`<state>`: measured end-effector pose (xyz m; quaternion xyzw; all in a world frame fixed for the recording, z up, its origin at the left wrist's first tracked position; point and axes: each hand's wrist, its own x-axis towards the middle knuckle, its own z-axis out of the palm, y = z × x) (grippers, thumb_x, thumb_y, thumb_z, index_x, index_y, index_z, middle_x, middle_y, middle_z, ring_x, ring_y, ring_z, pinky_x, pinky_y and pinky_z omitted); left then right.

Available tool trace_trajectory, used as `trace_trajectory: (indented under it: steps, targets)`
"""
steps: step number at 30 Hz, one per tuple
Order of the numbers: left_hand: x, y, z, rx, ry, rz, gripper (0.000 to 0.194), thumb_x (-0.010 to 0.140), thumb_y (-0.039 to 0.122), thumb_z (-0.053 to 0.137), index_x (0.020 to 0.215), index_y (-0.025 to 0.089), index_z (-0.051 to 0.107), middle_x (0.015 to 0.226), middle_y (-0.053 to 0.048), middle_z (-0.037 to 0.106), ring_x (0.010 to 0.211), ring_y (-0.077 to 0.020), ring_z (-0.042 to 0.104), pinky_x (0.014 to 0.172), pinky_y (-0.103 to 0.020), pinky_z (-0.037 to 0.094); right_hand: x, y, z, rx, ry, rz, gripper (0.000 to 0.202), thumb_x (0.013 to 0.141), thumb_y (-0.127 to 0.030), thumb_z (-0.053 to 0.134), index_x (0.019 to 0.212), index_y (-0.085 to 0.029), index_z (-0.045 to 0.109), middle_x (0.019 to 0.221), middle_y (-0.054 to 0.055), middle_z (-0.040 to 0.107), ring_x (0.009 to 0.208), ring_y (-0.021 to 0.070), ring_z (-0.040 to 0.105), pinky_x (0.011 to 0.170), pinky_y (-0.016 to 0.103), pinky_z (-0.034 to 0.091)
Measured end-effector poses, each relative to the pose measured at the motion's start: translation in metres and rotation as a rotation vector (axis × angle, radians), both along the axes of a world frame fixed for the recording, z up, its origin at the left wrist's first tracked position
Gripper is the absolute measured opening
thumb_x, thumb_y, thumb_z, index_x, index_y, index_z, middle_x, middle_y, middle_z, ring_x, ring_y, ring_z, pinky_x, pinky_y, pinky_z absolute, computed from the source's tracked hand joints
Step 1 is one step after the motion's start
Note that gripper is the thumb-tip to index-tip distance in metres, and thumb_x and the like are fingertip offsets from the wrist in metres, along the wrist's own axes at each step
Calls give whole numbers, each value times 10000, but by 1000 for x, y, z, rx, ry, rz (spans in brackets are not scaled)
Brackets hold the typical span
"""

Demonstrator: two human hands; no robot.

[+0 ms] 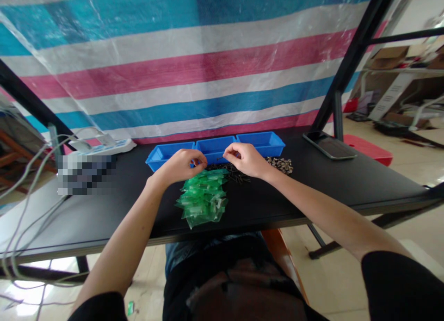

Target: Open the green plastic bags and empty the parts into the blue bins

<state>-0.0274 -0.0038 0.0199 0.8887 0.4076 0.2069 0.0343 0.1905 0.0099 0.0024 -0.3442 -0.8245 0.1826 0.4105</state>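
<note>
My left hand [183,164] is above the far end of a pile of small green plastic bags [204,198], thumb and fingertips brought together; whatever they hold is too small to tell. To its right, my right hand [245,159] pinches what looks like a thin dark screw [219,158], its tip pointing toward the left hand. Beneath and beside the right hand lies a heap of dark screws [238,176], partly covered by it. Small silver metal pieces [282,165] are heaped past the right wrist. Behind both hands stand three joined blue trays [217,145].
The black table [333,182] carries a phone [329,145] at the right and a white power strip [118,146] with cables at the left. A striped plastic sheet [208,66] hangs behind, between black frame posts [350,57]. A red stool [367,150] stands beyond the right side.
</note>
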Motion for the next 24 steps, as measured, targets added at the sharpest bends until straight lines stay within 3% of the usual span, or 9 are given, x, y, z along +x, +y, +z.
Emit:
trace_trajectory:
  steps: [6, 24]
  targets:
    - [2, -2, 1, -36, -28, -45, 166, 750, 213, 495, 770, 151, 648, 754, -13, 676, 679, -127, 598, 668, -221, 459, 0, 0, 0, 17, -13, 1, 136, 801, -220, 560, 746, -113, 623, 675, 37, 620, 603, 114, 536, 576, 229, 388]
    - [-12, 1, 2, -7, -86, 40, 192, 766, 283, 506, 762, 159, 653, 734, -7, 673, 656, -126, 598, 642, -217, 452, 0, -1, -1, 25, -21, 8, 136, 799, -220, 562, 738, -115, 625, 659, 31, 619, 588, 108, 534, 562, 222, 381]
